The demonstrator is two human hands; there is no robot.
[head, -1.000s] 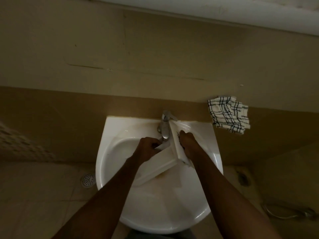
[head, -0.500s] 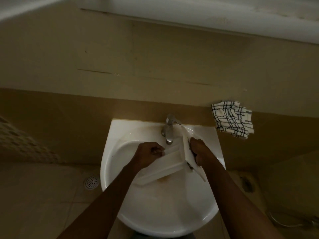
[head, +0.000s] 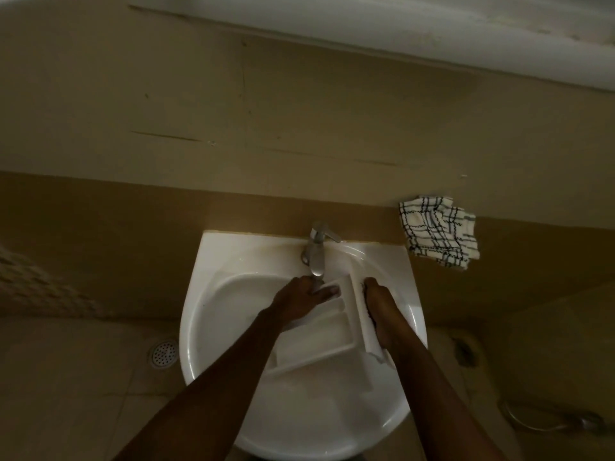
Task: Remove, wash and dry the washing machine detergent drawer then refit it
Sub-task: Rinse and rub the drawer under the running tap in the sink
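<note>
The white detergent drawer (head: 327, 341) lies tilted in the white basin (head: 233, 294), compartments facing up, its front panel toward the right. My right hand (head: 379, 307) grips that front panel from the right side. My left hand (head: 303, 299) rests on the drawer's far end just under the spout of the chrome tap (head: 317, 251), fingers spread over the compartments. Whether water is running cannot be told in the dim light.
A black-and-white checked cloth (head: 439, 236) hangs on the wall ledge right of the basin. A floor drain (head: 163, 353) sits on the tiles at the left. A hose with a spray head (head: 559, 420) lies on the floor at the lower right.
The drawer has swung flatter and lower in the basin, its front panel now pointing more toward me. My left hand has slid onto the compartments under the tap.
</note>
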